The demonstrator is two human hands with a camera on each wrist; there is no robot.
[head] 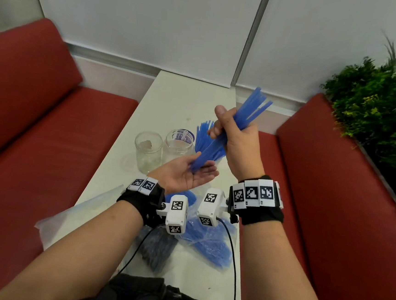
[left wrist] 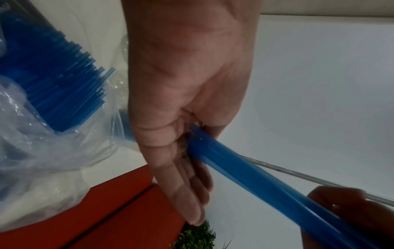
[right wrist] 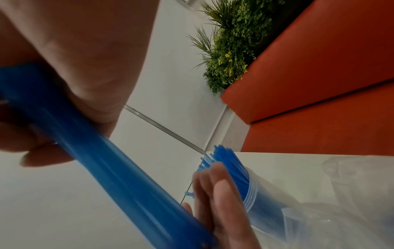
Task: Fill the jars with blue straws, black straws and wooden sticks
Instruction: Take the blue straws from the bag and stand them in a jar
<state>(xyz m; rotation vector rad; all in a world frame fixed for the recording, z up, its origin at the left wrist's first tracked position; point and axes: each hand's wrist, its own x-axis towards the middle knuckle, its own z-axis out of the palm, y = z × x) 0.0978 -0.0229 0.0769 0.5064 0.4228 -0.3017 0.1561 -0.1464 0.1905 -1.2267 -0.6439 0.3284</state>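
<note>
My right hand grips a bundle of blue straws slanted above the white table. Its lower ends rest on the upturned palm of my left hand, whose fingers lie straight. In the left wrist view the bundle meets the left palm. Two empty glass jars stand behind the left hand. A third jar, holding blue straws, stands just right of them, partly hidden by my hands. No wooden sticks show.
A plastic bag of blue straws and a bag of dark straws lie near the table's front edge under my wrists. An empty clear bag hangs over the left edge. Red benches flank the table; plants stand at the right.
</note>
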